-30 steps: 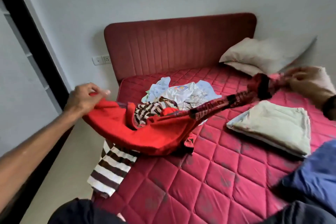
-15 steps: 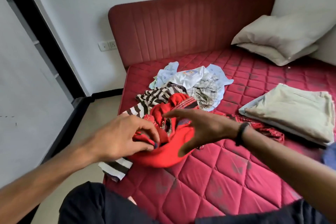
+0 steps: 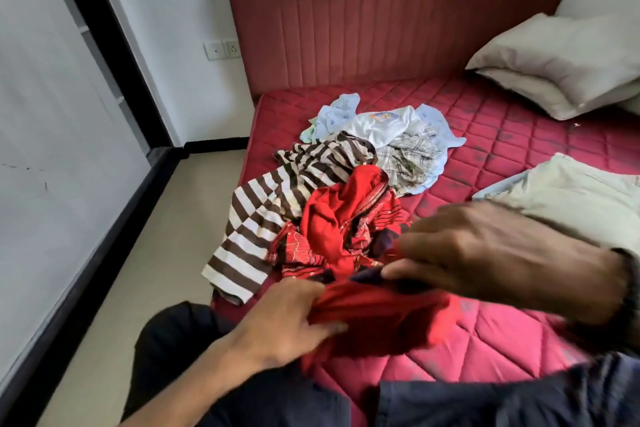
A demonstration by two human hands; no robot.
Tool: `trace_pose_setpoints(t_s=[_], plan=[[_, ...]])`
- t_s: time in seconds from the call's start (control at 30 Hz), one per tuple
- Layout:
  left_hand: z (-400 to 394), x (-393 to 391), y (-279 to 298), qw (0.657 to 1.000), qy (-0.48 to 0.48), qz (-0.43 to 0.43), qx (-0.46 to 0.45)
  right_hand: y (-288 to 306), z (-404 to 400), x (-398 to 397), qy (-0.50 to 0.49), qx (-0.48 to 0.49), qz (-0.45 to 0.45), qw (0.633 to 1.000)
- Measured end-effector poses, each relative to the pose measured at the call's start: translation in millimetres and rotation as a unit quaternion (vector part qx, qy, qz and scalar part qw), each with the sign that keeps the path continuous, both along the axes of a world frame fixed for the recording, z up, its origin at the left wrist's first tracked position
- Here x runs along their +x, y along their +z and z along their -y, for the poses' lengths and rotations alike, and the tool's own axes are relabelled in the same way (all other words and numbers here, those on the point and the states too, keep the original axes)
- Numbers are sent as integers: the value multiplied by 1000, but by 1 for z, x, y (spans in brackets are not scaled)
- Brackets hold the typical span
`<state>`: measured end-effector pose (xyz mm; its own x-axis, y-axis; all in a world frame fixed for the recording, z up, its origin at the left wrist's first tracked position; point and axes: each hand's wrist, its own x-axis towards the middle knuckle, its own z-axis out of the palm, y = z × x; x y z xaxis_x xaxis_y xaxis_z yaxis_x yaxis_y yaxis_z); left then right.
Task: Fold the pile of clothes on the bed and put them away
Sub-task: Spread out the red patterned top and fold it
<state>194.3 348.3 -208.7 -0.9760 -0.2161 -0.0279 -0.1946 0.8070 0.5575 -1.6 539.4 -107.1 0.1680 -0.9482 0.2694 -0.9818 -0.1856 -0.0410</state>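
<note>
A red garment (image 3: pixel 374 315) lies bunched at the near edge of the red quilted mattress (image 3: pixel 502 135). My left hand (image 3: pixel 287 322) grips its left end. My right hand (image 3: pixel 502 260) pinches its dark upper hem from above. Behind it the pile (image 3: pixel 363 163) holds a brown-and-white striped shirt (image 3: pixel 273 218), more red patterned cloth (image 3: pixel 346 218), a checked piece (image 3: pixel 408 156) and pale blue and white baby clothes (image 3: pixel 377 121).
A folded beige cloth (image 3: pixel 568 191) lies on the mattress at right. Two pillows (image 3: pixel 561 62) lean by the red headboard (image 3: pixel 398 17). A white wardrobe door (image 3: pixel 52 149) stands left of the floor strip (image 3: pixel 138 270). My dark-trousered knees (image 3: pixel 180 350) are at the bottom.
The red garment, stretched wide between my hands a second ago, is now gathered low and close to me. Both hands have come together on it at the mattress's near edge.
</note>
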Motion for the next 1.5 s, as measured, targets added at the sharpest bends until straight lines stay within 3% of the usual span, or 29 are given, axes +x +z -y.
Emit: trace_pose_setpoints(t_s=[0.1,0.17,0.23,0.3,0.37,0.43,0.53,0.63,0.67,0.73,0.83,0.9,0.97,1.03,1.1,1.2,1.27,1.37,1.43,1.47,1.5], plan=[[4,-21,13,990,2,-130,62,13,-37,-29,-85,31,-95,991],[16,-16,37,990,-21,-126,65,5,-57,-37,-131,65,-57,988],[39,-5,48,998,-40,-10,-40,-7,-64,-21,-123,79,49,988],[61,10,48,973,-23,174,-151,-18,-59,23,-75,93,166,979],[66,23,41,922,-9,343,-177,-27,-48,76,8,169,317,933],[59,34,36,887,0,426,-178,-44,-32,107,85,246,409,875],[44,40,28,927,-7,342,-153,-81,-7,82,61,124,315,939],[-5,34,10,988,6,108,-114,-130,2,17,-108,113,192,969],[-23,30,-1,992,16,61,-111,-148,2,-1,-157,133,158,966],[-57,26,-29,993,18,49,-107,-178,3,-22,-208,139,156,956],[-95,33,-80,974,-53,151,-161,-207,14,-24,-311,88,279,905],[-101,42,-105,963,-71,144,-215,-215,27,-21,-387,54,370,843],[-88,44,-111,968,-50,83,-233,-213,37,-19,-391,42,362,845],[-61,46,-95,969,-23,38,-241,-197,40,-24,-386,-2,325,863],[-30,47,-67,966,28,-32,-254,-162,39,-38,-397,-57,324,857],[19,45,-16,945,169,-177,-219,-87,28,-58,-403,-93,490,768],[45,34,21,907,253,-269,-201,-35,16,-60,-378,-76,586,713],[54,3,61,857,310,-411,-28,32,1,-49,-279,-62,677,679],[50,-27,83,820,331,-460,81,77,-8,-45,-197,-121,712,663],[46,-41,93,813,344,-452,126,93,-12,-45,-151,-160,704,675],[45,-52,108,818,354,-432,142,108,-17,-45,-123,-198,661,713]])
